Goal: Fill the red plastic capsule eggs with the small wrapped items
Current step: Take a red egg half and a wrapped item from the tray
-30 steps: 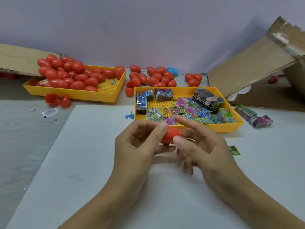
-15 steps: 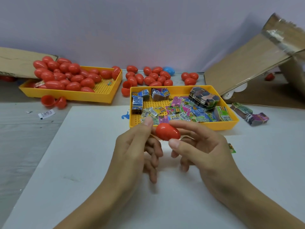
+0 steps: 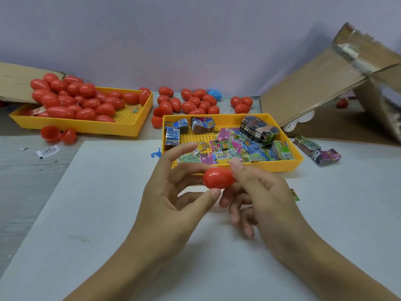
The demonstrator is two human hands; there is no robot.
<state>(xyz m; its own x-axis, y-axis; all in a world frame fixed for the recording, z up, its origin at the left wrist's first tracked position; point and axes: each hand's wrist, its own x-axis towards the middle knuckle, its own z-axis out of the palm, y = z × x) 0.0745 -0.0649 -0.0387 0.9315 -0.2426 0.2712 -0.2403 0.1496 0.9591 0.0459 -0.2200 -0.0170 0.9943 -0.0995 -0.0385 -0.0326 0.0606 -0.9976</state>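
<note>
A: Red egg (image 3: 219, 178) closed, pinched at its right end by right hand (image 3: 260, 198), thumb on top. Long axis roughly left-right, free end toward left hand (image 3: 171, 190).

B: Left grip?

A: Fingers spread, thumb tip just under the egg, contact unclear. Nothing held.

B: Beyond the grip?

A: Just behind, yellow tray (image 3: 290, 168) of wrapped items (image 3: 230, 152). Farther back-left, second tray (image 3: 130, 129) heaped with eggs. Probably goes there next; left hand nearer.
</note>
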